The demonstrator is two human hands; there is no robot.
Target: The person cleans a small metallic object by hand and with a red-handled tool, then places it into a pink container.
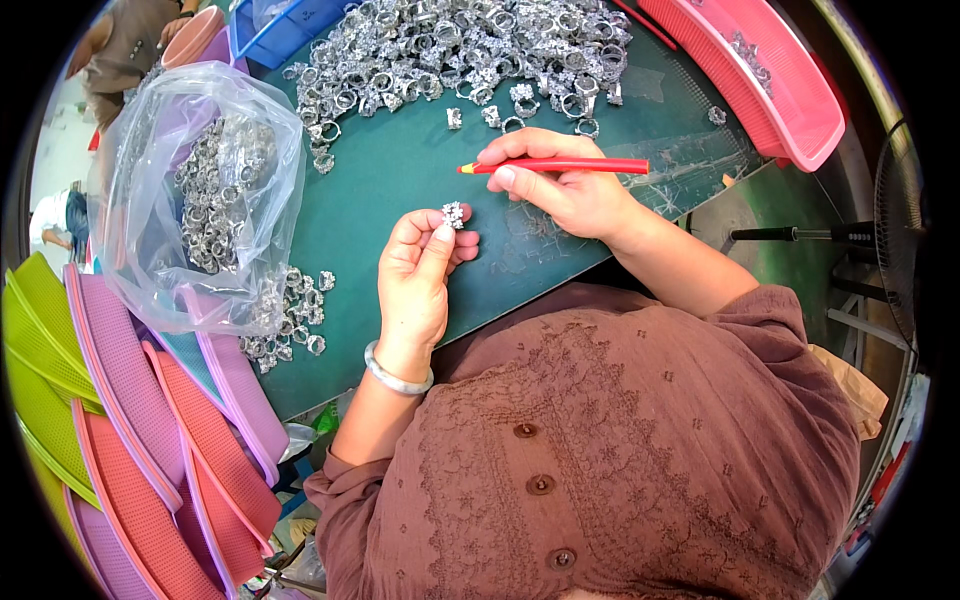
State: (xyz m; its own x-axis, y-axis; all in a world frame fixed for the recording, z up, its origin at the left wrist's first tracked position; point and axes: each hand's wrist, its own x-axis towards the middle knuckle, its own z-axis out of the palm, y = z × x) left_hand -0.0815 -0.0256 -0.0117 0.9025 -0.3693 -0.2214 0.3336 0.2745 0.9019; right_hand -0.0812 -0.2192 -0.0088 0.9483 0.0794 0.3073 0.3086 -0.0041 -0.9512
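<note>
Pinched between the thumb and fingers of the left hand, a glittering silver ring sits over the green table, while the right hand clasps a red pencil — its tip near the ring but apart. One ring seems to be receiving attention singly — bringing the tip to it would call for a steady left pinch.

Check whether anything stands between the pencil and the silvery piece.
Nothing visible does. The right hand holds the red pencil; between its tip and the silvery piece, pinched in the left hand, only green tabletop shows.
</note>
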